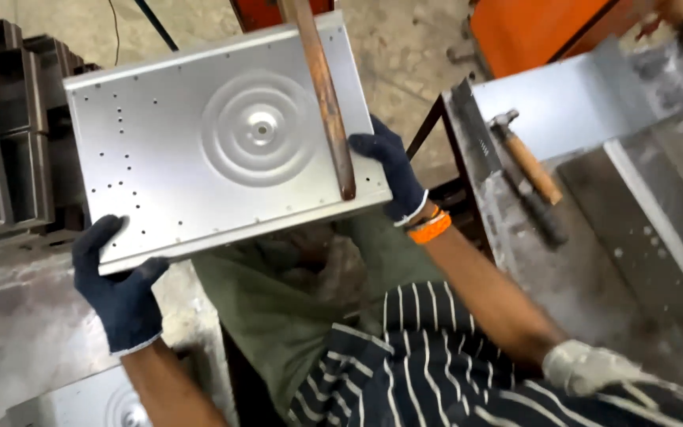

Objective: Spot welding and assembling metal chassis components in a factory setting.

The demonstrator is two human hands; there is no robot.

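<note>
Above the lap, metal panel (223,142), left hand (120,289) and right hand (389,170) clamped on opposite corners.

gloved hands: 2 (120,296) (389,170) | metal panels: 2 (223,138) (88,403) | hammers: 1 (527,166) | wooden sticks: 1 (324,91) | orange wristbands: 1 (430,229)

A wooden bar (324,95) lying across the metal panel (223,142) runs out of the top edge, its upper end unseen. The left hand (120,292) covers the panel's near corner; the right hand (393,170) hides part of its side edge. A hammer (525,162) on the bench is blurred, and the orange machine (547,28) is cut off at the top.
</note>
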